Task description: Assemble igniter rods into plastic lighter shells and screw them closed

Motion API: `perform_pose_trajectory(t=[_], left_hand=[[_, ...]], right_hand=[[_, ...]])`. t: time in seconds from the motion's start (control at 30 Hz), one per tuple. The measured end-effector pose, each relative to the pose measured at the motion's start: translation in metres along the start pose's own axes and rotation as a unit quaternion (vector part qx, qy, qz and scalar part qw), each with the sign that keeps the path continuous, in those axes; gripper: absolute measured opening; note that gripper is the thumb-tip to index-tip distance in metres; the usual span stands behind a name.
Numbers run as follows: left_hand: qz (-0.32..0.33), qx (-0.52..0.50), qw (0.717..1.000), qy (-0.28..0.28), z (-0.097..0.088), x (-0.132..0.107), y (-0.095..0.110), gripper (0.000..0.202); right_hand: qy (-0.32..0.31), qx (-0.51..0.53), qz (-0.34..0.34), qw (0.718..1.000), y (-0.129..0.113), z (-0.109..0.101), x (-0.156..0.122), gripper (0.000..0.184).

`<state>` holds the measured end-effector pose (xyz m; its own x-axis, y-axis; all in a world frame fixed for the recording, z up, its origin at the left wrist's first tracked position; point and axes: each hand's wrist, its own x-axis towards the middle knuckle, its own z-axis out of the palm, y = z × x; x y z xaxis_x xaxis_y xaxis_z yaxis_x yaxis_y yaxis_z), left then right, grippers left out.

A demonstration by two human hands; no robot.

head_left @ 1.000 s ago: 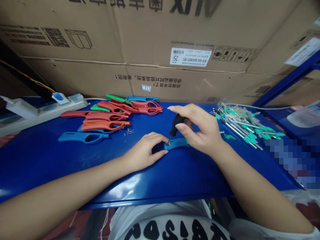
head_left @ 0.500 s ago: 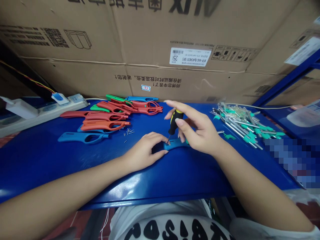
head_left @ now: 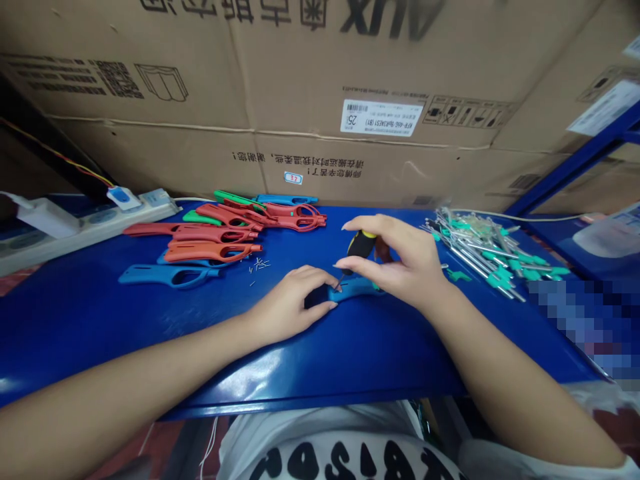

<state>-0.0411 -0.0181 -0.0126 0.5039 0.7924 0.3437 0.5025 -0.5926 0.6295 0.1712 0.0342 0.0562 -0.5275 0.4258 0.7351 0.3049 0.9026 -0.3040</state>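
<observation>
Flat on the blue table lies a blue lighter casing (head_left: 356, 288), its right end partly under my right hand. My left hand (head_left: 295, 300) pinches the casing's left end between thumb and fingers. A screwdriver (head_left: 361, 245) with a black and yellow handle is in my right hand (head_left: 400, 260), gripped between thumb and fingers. It leans to the right, and its thin shaft reaches the casing beside my left fingertips. Whether the tip sits in a screw is too small to tell. Several tiny metal pins or screws (head_left: 259, 265) lie left of the casing.
Red, green and blue lighter casings (head_left: 215, 233) are heaped at the back left. Metal tubes with green parts (head_left: 493, 250) form a pile at the right. A white power strip (head_left: 100, 223) lies at the far left. A large cardboard box (head_left: 300, 87) walls off the back.
The screwdriver handle has tipped further to the right and my right hand has turned with it, its fingers shifting on the handle. My left hand and the casing stay in place.
</observation>
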Motion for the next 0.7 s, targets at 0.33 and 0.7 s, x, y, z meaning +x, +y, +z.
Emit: perform_pose_trajectory(t=[0.33, 0.7], left_hand=[[-0.001, 0.009, 1.0, 0.002, 0.0011, -0.0011, -0.0008, 0.02], [-0.008, 0.006, 1.0, -0.001, 0.0012, -0.0006, 0.0004, 0.02]], right_hand=[[0.01, 0.041, 0.048, 0.998, 0.0066, 0.0029, -0.0016, 0.034], [-0.036, 0.134, 0.086, 0.987, 0.005, 0.0042, -0.0021, 0.046]])
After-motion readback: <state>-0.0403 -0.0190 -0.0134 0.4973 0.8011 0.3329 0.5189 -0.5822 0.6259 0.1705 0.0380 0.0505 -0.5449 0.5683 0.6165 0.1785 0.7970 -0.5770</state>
